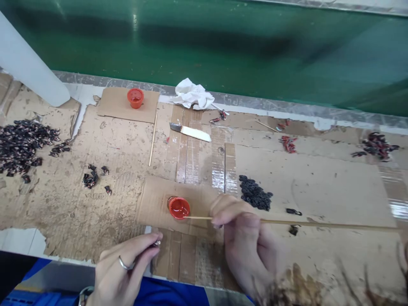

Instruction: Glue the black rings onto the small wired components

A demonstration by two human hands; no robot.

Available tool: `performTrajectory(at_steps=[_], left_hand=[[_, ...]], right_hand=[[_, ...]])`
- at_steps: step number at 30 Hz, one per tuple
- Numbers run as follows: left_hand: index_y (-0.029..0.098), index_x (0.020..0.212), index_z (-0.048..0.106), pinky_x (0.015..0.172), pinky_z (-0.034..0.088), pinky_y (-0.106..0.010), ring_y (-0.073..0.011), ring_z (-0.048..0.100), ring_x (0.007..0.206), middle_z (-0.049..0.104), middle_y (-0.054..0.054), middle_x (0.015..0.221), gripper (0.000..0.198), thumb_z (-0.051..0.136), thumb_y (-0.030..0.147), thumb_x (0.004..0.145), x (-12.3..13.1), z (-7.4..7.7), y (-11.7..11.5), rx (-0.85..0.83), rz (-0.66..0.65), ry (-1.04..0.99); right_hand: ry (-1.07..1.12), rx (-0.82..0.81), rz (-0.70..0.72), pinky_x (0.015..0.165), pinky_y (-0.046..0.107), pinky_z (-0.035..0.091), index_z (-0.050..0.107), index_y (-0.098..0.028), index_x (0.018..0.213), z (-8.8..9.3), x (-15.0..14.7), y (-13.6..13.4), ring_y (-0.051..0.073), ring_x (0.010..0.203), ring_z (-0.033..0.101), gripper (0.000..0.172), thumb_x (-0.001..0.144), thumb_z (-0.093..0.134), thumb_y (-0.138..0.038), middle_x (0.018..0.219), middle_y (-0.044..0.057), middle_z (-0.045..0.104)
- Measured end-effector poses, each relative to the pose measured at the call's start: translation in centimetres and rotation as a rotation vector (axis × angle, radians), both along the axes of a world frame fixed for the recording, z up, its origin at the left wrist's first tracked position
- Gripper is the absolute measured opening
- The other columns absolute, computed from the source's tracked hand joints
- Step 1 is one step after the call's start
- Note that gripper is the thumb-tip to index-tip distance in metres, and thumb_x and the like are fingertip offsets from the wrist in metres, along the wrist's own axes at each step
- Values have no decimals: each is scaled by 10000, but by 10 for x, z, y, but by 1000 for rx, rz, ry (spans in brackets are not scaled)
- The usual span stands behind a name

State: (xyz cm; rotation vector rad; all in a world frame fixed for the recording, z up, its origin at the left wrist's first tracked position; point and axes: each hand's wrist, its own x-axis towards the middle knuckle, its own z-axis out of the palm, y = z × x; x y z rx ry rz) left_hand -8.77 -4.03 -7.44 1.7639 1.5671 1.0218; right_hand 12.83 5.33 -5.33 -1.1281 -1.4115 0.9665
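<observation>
My left hand, with a ring on one finger, pinches a small dark piece that has a pale, shiny end. The fingertips hide most of it. In my right hand is a long thin wooden stick, held nearly level. Its left tip reaches the near rim of a small red cup with shiny red liquid inside. The cup stands on a cardboard piece. Just past my right hand lies a pile of small black oval parts.
A second red cup, another wooden stick, a white-handled knife and crumpled tissue lie farther back. Dark parts are heaped at left; reddish-black parts lie at right. A white post stands at back left.
</observation>
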Motion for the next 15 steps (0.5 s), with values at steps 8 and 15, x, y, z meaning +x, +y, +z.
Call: performTrajectory(at_steps=[8, 15], left_hand=[[405, 992, 777, 531, 747, -310, -224, 832, 610, 880, 39, 794, 152, 662, 307, 1001, 38, 11, 25, 3, 112, -16], [375, 1012, 757, 551, 741, -282, -198, 830, 610, 881, 43, 803, 150, 656, 264, 1010, 39, 12, 30, 2, 30, 14]], right_hand=[[272, -130, -157, 485, 326, 462, 630, -270, 830, -10, -10, -28, 176, 504, 549, 374, 1123, 418, -367, 599, -26, 547], [274, -146, -145, 511, 343, 458, 617, -281, 870, -17, -10, -40, 180, 532, 539, 342, 1127, 402, -347, 623, -29, 507]])
